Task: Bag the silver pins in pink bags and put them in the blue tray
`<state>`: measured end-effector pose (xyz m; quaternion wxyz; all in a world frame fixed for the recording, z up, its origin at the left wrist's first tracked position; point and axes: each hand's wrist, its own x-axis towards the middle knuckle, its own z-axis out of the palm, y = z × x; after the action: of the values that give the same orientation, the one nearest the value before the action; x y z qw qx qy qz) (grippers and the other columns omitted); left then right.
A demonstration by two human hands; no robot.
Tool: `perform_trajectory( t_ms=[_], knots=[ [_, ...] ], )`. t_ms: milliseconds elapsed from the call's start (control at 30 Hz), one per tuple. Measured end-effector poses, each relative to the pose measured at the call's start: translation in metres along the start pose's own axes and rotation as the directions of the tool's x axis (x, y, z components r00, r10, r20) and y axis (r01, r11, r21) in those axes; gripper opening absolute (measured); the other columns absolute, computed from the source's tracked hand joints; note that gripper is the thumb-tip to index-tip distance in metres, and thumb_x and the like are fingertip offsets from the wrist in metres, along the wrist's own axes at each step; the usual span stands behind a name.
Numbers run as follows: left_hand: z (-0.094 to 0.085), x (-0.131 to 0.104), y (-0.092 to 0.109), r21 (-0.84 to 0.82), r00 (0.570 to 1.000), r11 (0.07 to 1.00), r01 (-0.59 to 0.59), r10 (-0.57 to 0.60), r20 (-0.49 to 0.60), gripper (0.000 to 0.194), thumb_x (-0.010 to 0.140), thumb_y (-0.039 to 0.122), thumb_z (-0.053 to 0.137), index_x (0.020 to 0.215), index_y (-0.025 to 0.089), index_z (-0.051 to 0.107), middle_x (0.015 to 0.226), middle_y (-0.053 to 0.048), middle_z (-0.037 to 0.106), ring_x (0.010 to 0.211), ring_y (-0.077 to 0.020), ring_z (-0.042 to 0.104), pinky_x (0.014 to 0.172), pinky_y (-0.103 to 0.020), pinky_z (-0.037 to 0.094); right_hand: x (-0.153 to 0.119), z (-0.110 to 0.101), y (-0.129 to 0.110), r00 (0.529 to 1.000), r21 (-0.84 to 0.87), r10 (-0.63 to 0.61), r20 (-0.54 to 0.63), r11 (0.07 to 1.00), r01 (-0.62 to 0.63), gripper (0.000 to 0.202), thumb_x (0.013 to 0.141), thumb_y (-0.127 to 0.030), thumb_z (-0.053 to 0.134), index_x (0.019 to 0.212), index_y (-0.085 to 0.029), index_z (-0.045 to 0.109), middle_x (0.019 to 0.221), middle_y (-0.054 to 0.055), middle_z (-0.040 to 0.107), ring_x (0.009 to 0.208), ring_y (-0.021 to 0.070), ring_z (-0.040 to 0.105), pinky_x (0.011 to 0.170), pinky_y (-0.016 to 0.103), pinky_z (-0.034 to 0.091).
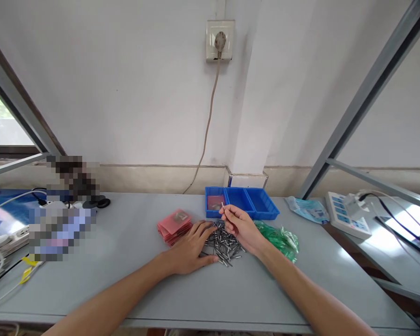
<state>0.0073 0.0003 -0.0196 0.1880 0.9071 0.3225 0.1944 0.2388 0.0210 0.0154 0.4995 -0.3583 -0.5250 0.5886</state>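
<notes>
pinching one thin metal pin [223, 206] at frame center, right hand [241, 226] fingers closed on it; left hand [191, 247] lies flat w/ fingers spread, touching pin pile [224, 245] below blue tray [262, 205].

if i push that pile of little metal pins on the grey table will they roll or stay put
The small grey metal pins look thin and round, so loose ones would probably roll or scatter on the smooth grey table. They lie criss-crossed, so the heap may drag together at first. The right hand pinches one between fingertips, suggesting each is light and stiff; the left hand rests beside the pile.
</notes>
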Motion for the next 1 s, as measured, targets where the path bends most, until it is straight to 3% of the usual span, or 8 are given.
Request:
perform_trajectory(
  t_ms=[233, 367, 500, 633, 733, 833, 1000],
  knots=[
    [0.000, -0.001, -0.001, 0.003, 1.000, 1.000, -0.008, 0.008, -0.013, 0.080, 0.097, 0.063, 0.062, 0.162, 0.027, 0.032, 0.165, -0.015, 0.036, 0.155, -0.0358, 0.030, 0.123, -0.062, 0.035, 0.000, 0.000, -0.002, 0.998, -0.008, -0.015, -0.065, 1.000, 0.015, 0.040, 0.085, -0.055, 0.080, 0.103, -0.021, 0.069, 0.091, 0.001, 0.062, 0.058, 0.0090, 0.044, 0.051, 0.024, 0.036],
    [0.001, -0.001, -0.003, -0.003, 0.999, 1.000, -0.028, 0.028, -0.030, 0.079, 0.097, 0.063, 0.061, 0.162, 0.028, 0.032, 0.164, -0.014, 0.038, 0.153, -0.0354, 0.033, 0.123, -0.060, 0.037, 0.003, -0.003, 0.006, 0.984, -0.177, -0.096, -0.148, 0.982, 0.069, 0.037, 0.086, -0.054, 0.078, 0.101, -0.022, 0.068, 0.077, -0.003, 0.057, 0.056, 0.0106, 0.043, 0.052, 0.025, 0.037],
    [0.001, 0.000, -0.004, -0.011, 0.999, 1.000, -0.027, 0.027, -0.030, 0.080, 0.098, 0.064, 0.060, 0.162, 0.028, 0.031, 0.163, -0.013, 0.040, 0.152, -0.0354, 0.034, 0.123, -0.059, 0.037, 0.001, -0.004, 0.009, 0.936, -0.484, -0.295, -0.195, 0.858, 0.170, 0.028, 0.092, -0.049, 0.074, 0.100, -0.022, 0.070, 0.080, 0.000, 0.062, 0.069, 0.0173, 0.055, 0.066, 0.031, 0.046],
    [0.000, 0.002, -0.004, -0.007, 1.000, 1.000, -0.001, 0.001, -0.007, 0.081, 0.098, 0.066, 0.058, 0.163, 0.027, 0.030, 0.165, -0.013, 0.038, 0.154, -0.0355, 0.030, 0.124, -0.059, 0.035, -0.004, -0.002, 0.006, 0.891, -0.632, -0.418, -0.180, 0.743, 0.221, 0.021, 0.097, -0.043, 0.068, 0.101, -0.023, 0.072, 0.094, 0.004, 0.065, 0.082, 0.0212, 0.061, 0.074, 0.033, 0.050],
    [-0.001, 0.003, -0.003, -0.011, 1.000, 1.000, 0.012, -0.012, 0.006, 0.081, 0.098, 0.066, 0.058, 0.163, 0.027, 0.030, 0.166, -0.013, 0.037, 0.155, -0.0351, 0.029, 0.125, -0.058, 0.035, -0.005, 0.000, 0.003, 0.898, -0.628, -0.401, -0.183, 0.750, 0.207, 0.019, 0.098, -0.042, 0.067, 0.103, -0.024, 0.071, 0.093, 0.004, 0.065, 0.084, 0.0218, 0.063, 0.074, 0.033, 0.050],
    [-0.002, 0.004, -0.003, -0.013, 1.000, 1.000, 0.019, -0.019, 0.021, 0.080, 0.099, 0.065, 0.059, 0.164, 0.028, 0.029, 0.167, -0.012, 0.036, 0.156, -0.0351, 0.028, 0.126, -0.059, 0.034, -0.005, 0.001, 0.004, 0.926, -0.548, -0.334, -0.174, 0.815, 0.191, 0.021, 0.099, -0.044, 0.066, 0.104, -0.025, 0.070, 0.094, 0.004, 0.067, 0.083, 0.0213, 0.063, 0.075, 0.033, 0.051],
    [-0.002, 0.003, -0.002, -0.020, 0.999, 0.999, 0.044, -0.044, 0.024, 0.082, 0.098, 0.065, 0.059, 0.165, 0.028, 0.027, 0.167, -0.011, 0.035, 0.155, -0.0360, 0.028, 0.123, -0.060, 0.037, -0.002, 0.002, 0.009, 0.986, -0.317, -0.121, -0.116, 0.945, 0.079, 0.030, 0.099, -0.054, 0.065, 0.104, -0.024, 0.068, 0.091, 0.002, 0.066, 0.057, 0.0125, 0.048, 0.054, 0.028, 0.041]
  ],
)
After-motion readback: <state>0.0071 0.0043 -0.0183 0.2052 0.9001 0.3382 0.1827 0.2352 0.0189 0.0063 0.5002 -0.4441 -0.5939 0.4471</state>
